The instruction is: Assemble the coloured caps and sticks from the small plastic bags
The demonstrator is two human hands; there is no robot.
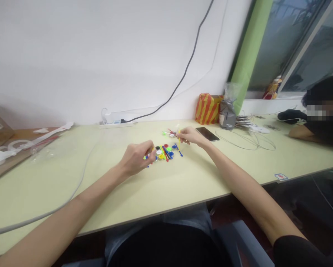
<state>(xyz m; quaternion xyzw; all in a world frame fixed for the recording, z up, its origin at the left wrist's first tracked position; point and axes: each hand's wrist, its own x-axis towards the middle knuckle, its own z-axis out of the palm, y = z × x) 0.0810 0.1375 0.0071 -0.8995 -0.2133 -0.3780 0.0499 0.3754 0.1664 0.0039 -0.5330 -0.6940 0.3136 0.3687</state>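
Observation:
Small plastic pieces lie in a cluster on the table in front of me: round discs such as a yellow disc (pixel 161 157) and a green disc (pixel 169 149), with thin coloured sticks (pixel 165 152) among them. My left hand (pixel 137 156) is closed at the left side of the cluster, its fingertips pinched together; a speck of yellow shows there, but what they hold is unclear. My right hand (pixel 189 135), beyond the cluster's right end, pinches a thin yellow stick (pixel 179 138). A blue stick (pixel 179 150) lies just below it. More small pieces (pixel 170 133) sit behind, close to the right fingertips.
A dark tablet or phone (pixel 207 134) lies right of my right hand. Behind it stand a striped bag (pixel 207 108) and a grey bag (pixel 227 113). By the wall is a power strip (pixel 117 123). A cable (pixel 69 200) crosses the left side. Another person (pixel 326 126) leans at right.

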